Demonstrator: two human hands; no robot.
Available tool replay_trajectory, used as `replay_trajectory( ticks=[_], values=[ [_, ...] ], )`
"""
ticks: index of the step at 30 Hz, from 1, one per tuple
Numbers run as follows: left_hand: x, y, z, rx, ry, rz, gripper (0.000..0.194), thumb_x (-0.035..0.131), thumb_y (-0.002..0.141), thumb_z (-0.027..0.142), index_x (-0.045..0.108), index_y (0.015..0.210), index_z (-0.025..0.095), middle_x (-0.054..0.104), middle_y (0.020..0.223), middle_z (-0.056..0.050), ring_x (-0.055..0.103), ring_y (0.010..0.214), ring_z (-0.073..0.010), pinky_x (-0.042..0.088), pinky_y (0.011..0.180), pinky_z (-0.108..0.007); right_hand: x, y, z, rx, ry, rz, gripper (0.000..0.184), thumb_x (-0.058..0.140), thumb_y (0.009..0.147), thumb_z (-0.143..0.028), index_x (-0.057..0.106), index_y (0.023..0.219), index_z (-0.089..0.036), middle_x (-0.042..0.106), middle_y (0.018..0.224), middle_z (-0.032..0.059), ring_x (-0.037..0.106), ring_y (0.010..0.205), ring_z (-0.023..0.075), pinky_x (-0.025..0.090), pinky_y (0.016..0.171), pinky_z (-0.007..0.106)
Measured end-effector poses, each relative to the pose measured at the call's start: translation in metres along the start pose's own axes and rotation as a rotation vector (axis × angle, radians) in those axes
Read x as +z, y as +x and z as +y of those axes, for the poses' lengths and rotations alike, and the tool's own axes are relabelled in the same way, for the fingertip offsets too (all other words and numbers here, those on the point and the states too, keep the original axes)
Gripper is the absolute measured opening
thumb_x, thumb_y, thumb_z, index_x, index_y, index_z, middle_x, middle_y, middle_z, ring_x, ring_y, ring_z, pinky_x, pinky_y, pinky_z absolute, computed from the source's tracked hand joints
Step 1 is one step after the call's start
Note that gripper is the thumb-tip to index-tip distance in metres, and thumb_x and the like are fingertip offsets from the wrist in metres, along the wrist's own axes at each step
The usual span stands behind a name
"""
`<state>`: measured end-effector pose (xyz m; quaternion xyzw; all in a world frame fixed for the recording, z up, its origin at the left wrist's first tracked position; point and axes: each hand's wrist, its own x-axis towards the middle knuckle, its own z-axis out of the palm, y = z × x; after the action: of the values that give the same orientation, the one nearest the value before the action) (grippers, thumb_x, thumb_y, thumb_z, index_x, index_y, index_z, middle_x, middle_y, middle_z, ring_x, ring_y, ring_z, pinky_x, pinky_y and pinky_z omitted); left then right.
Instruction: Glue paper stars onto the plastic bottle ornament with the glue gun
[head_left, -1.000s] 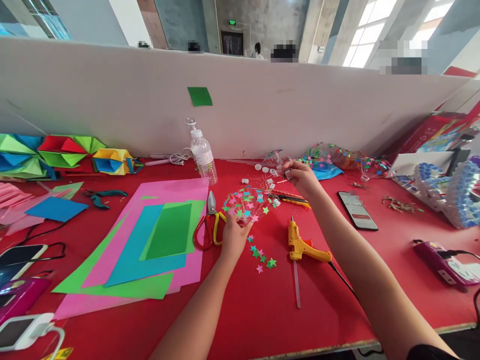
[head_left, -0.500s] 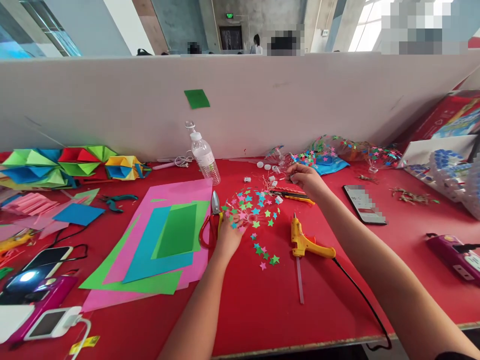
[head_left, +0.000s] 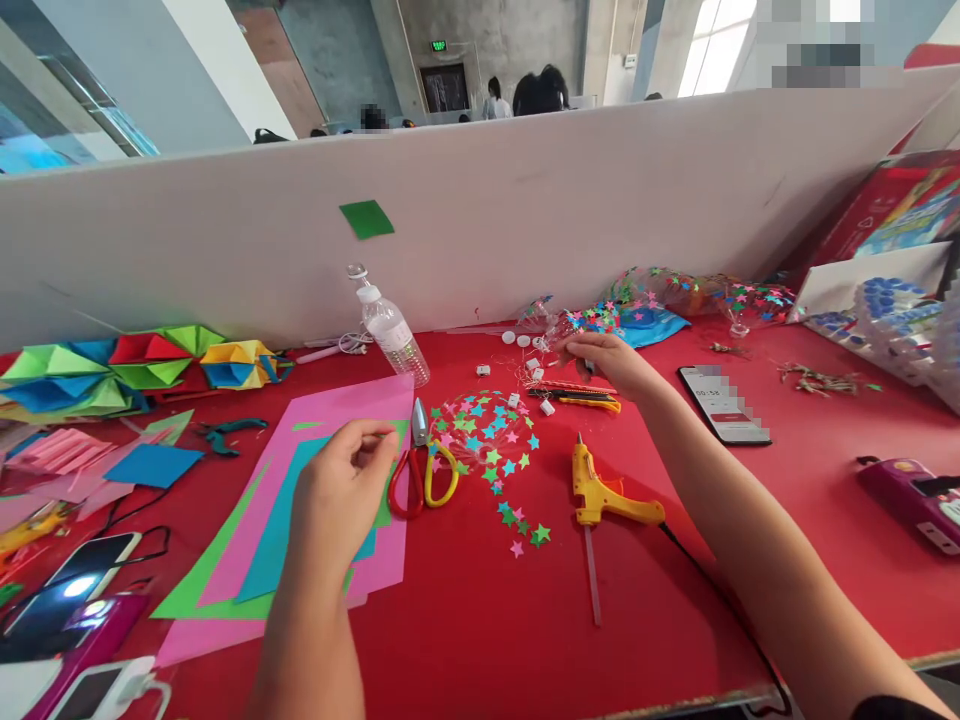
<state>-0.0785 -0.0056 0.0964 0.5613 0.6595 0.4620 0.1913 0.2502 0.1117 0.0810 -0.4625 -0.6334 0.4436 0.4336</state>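
Note:
My left hand hovers over the stacked coloured sheets, its thumb and fingers closed together; whatever they grip, if anything, is too small to make out. Reaching to the back, my right hand has its fingers pinched beside thin wires with small white boxes; what lies in the pinch is hidden. Between the hands a clear round piece dotted with paper stars rests on the red table. Scissors with one red and one yellow handle lie left of it. A yellow glue gun lies below my right forearm.
A plastic bottle leans near the white partition. More star-covered clear pieces sit along the back. A cutter knife, a phone and twine bits lie at the right. Folded paper shapes and pliers are at the left.
My left hand has left the star-covered piece and moved left over the sheets, with its fingers closed. My right hand stays at the back. The view has tilted slightly.

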Motion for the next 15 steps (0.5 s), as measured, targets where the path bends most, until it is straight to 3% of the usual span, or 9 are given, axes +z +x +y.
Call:
replay_trajectory(
  ticks=[3, 7, 12, 15],
  values=[
    [0.017, 0.002, 0.046, 0.124, -0.022, -0.263, 0.021, 0.068, 0.072, 0.038, 0.072, 0.085, 0.023, 0.070, 0.079, -0.004, 0.062, 0.069, -0.0202, 0.046, 0.062, -0.028, -0.004, 0.003, -0.006, -0.079, 0.125, 0.033, 0.033, 0.054, 0.078, -0.046, 0.068, 0.094, -0.020, 0.068, 0.084, 0.0021, 0.048, 0.054, 0.0072, 0.036, 0.050, 0.022],
    [0.081, 0.027, 0.084, 0.281, -0.015, -0.617, 0.017, 0.076, 0.064, 0.027, 0.077, 0.080, 0.025, 0.072, 0.098, -0.007, 0.065, 0.085, -0.0251, 0.048, 0.073, -0.030, -0.008, 0.004, -0.010, -0.128, 0.227, 0.039, 0.029, 0.057, 0.078, -0.041, 0.071, 0.091, -0.019, 0.063, 0.069, -0.0005, 0.054, 0.060, 0.0085, 0.038, 0.052, 0.019],
    [0.176, 0.060, 0.090, 0.376, 0.386, -0.751, 0.025, 0.069, 0.065, 0.012, 0.075, 0.085, 0.024, 0.074, 0.095, -0.009, 0.067, 0.092, -0.0304, 0.049, 0.080, -0.035, -0.009, 0.003, -0.013, -0.114, 0.285, -0.002, 0.026, 0.057, 0.079, -0.036, 0.072, 0.092, -0.019, 0.067, 0.075, 0.0010, 0.056, 0.061, 0.0081, 0.037, 0.050, 0.019],
    [0.208, 0.065, 0.090, 0.412, 0.509, -0.786, 0.037, 0.066, 0.066, 0.008, 0.072, 0.100, 0.024, 0.075, 0.097, -0.010, 0.069, 0.091, -0.0311, 0.049, 0.081, -0.036, -0.009, 0.003, -0.012, -0.119, 0.336, -0.020, 0.025, 0.056, 0.079, -0.036, 0.071, 0.089, -0.019, 0.068, 0.079, 0.0020, 0.059, 0.067, 0.0095, 0.040, 0.053, 0.019]
  ],
)
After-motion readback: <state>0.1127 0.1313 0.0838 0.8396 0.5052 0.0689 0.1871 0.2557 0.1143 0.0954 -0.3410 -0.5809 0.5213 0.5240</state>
